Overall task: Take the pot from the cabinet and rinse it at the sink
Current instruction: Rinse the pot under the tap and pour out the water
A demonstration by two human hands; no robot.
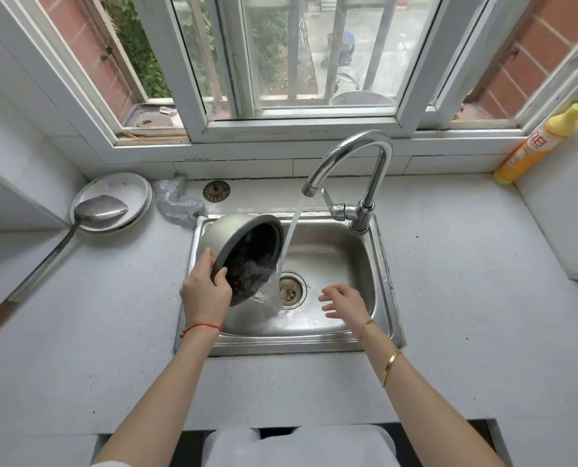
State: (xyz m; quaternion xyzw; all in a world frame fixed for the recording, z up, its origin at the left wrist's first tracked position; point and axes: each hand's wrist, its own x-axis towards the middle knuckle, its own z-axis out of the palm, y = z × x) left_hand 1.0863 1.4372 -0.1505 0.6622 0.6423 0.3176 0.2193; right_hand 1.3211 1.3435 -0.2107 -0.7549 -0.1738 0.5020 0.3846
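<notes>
The pot (247, 251), silver outside and dark inside, is tilted over the left half of the steel sink (341, 261), its mouth turned to the right. My left hand (205, 291) grips its lower rim, thumb inside. Water runs from the chrome faucet (358, 170) past the rim and splashes out of the pot beside the drain (291, 289). My right hand (344, 303) hovers over the basin to the right of the drain, fingers spread and holding nothing.
White plates with a large metal ladle (102, 208) lie at the back left of the counter. A steel scrubber (178, 203) and a sink strainer (216, 191) sit behind the sink. An orange dish-soap bottle (537, 146) stands at the back right by the window.
</notes>
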